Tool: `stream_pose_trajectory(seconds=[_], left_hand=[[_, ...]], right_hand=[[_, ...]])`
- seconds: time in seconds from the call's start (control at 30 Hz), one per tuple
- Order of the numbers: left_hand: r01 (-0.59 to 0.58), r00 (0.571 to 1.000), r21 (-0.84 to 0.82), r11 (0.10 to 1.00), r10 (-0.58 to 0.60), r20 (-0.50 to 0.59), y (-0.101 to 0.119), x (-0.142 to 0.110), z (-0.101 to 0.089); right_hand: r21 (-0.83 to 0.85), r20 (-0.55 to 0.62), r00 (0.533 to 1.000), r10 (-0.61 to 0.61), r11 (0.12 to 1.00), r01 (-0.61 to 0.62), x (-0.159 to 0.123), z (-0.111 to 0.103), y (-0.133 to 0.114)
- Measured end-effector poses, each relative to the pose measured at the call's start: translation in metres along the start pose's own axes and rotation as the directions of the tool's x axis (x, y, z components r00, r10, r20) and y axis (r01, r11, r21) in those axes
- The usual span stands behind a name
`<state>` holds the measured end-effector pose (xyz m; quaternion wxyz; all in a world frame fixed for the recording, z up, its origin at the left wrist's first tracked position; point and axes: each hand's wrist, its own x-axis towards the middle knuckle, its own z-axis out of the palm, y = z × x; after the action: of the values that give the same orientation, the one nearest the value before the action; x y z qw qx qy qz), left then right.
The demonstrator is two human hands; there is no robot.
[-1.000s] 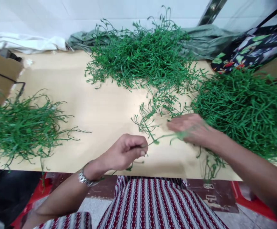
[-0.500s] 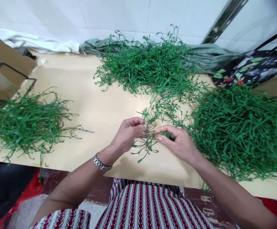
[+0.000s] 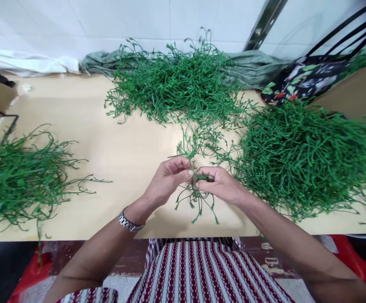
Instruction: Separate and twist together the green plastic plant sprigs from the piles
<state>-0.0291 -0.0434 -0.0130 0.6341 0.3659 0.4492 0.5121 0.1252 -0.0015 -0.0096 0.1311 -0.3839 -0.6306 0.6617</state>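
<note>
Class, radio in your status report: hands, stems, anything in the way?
Left hand, right hand close together, pinching green branched stems. Possible snag: loose sprigs just beyond.

Just behind the bare left hand (image 3: 165,181), I can see a silver-coloured metal link band (image 3: 129,221) round the wrist (image 3: 139,211). Farther back from that hand is a striped cloth sleeve (image 3: 90,296), matching the dark-red and whitish cloth garment (image 3: 196,271) behind both hands, its red stripes jagged-edged. The right hand (image 3: 222,185) is bare too.
</note>
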Motion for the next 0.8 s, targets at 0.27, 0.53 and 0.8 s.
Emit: stream_pose_trajectory(seconds=[0.27, 0.53, 0.8], left_hand=[[-0.003, 1.0, 0.098, 0.995, 0.001, 0.023, -0.002, -0.005, 0.003], [-0.056, 0.997, 0.19, 0.98, 0.046, 0.06, 0.0, -0.007, 0.0], [-0.207, 0.947, 0.344, 0.916, 0.275, -0.164, -0.013, -0.012, 0.009]], right_hand=[[0.275, 0.121, 0.986, 0.119, 0.95, -0.148, 0.004, 0.001, 0.007], [0.468, 0.238, 0.964, 0.116, 0.856, -0.219, 0.008, -0.004, 0.021], [0.472, 0.102, 0.984, 0.145, 0.864, -0.176, 0.01, 0.009, 0.019]])
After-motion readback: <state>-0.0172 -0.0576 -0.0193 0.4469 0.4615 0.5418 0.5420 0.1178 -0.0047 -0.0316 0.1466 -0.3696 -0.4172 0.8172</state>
